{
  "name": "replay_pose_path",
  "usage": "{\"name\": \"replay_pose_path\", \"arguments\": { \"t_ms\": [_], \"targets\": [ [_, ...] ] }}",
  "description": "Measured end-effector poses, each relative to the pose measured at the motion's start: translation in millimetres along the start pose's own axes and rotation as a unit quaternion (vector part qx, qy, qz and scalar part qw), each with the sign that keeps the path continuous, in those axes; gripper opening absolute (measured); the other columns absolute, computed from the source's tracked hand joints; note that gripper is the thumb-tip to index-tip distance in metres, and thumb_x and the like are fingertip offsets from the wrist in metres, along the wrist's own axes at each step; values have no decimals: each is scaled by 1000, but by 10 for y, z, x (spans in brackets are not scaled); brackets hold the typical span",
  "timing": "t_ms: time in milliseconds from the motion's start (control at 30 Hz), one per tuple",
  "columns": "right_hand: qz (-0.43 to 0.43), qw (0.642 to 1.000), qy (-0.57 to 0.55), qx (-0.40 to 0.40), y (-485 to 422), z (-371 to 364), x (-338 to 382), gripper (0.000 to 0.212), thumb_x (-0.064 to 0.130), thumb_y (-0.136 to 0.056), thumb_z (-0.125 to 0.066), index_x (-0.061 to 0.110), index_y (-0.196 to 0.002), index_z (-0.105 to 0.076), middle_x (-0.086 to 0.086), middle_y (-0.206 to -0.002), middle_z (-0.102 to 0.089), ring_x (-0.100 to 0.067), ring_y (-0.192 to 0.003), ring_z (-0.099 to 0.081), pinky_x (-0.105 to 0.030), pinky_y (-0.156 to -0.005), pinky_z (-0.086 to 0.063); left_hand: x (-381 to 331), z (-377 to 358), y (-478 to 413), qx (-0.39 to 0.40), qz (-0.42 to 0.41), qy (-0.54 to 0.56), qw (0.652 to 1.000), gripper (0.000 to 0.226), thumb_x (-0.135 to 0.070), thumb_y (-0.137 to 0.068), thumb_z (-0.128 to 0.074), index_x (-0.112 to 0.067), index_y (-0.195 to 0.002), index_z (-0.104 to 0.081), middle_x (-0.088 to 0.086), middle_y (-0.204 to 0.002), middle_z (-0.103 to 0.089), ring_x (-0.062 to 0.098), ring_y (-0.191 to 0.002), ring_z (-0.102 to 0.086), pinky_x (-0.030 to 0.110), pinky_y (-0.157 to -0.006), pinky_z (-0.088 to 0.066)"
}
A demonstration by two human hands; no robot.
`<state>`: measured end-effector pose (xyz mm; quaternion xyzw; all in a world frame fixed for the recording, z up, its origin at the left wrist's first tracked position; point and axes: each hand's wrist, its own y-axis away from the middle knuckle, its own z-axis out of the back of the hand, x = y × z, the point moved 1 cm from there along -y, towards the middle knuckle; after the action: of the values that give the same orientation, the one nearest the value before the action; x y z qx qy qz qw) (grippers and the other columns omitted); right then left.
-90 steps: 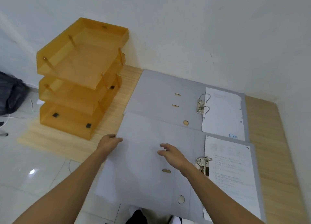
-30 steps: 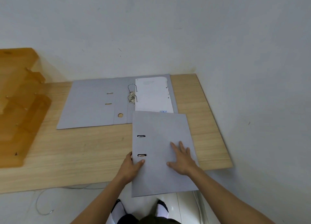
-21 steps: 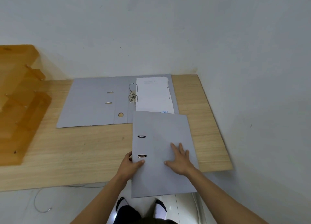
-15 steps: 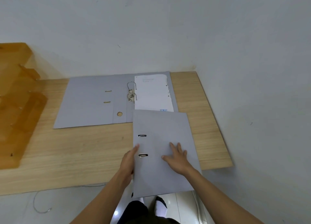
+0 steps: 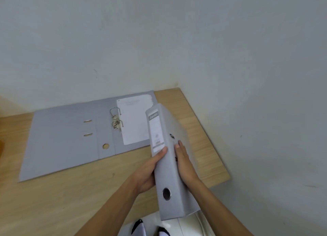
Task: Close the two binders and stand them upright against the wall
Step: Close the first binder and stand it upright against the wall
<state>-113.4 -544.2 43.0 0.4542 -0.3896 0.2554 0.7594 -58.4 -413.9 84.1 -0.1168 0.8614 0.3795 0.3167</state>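
A closed grey binder (image 5: pixel 168 172) is lifted off the wooden table (image 5: pixel 70 191), tipped on edge with its labelled spine facing up. My left hand (image 5: pixel 148 170) grips its left side, thumb on the spine. My right hand (image 5: pixel 184 163) lies flat against its right cover. Behind it, a second grey binder (image 5: pixel 67 140) lies open and flat on the table near the back wall (image 5: pixel 123 40), its metal rings (image 5: pixel 115 119) showing and white sheets (image 5: pixel 134 118) on its right half.
A second white wall (image 5: pixel 265 111) runs along the table's right edge, forming a corner at the back right. The table's front edge is below my arms, with pale floor and my feet (image 5: pixel 150 228) beneath. Bare wood lies left of my hands.
The near binder lay flat and closed under both hands; now it is raised and turned onto its edge, spine up. My left hand went from its left edge to gripping its side.
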Motion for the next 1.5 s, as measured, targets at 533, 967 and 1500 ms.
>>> {"name": "replay_pose_path", "arguments": {
  "t_ms": [533, 967, 1500],
  "targets": [
    [263, 963, -26, -52, 150, 826, 1014, 68, 15, -91, -73, 24, -151, -42, 16, -136, -62, 4, -120, -61, -11, -86, -51, -609, -431, -572, 37, -284, -349, 892, 92, -12, -76, -82, -27, -150, -30, -7, -133, -62, 8, -118, -64, 25, -87, -57],
    [180, 979, -15, -95, -511, 1224, 756, 53, 17, -88, -75, 25, -137, -59, 16, -123, -69, 6, -114, -63, -6, -83, -51, -804, -537, -1432, -18, -263, -453, 852, 107, -24, -77, -81, -16, -156, -10, 0, -143, -55, 18, -125, -58, 11, -88, -53],
    [86, 969, -157, -169, -1425, 1530, 1005, 54, 32, -90, -68, 24, -142, -53, 7, -119, -70, -11, -113, -67, -42, -100, -56, -1390, -1011, -2454, -69, -252, -450, 854, 119, -19, -84, -77, -21, -157, 16, 10, -156, -39, 31, -138, -46, 34, -102, -46]
  ]
}}
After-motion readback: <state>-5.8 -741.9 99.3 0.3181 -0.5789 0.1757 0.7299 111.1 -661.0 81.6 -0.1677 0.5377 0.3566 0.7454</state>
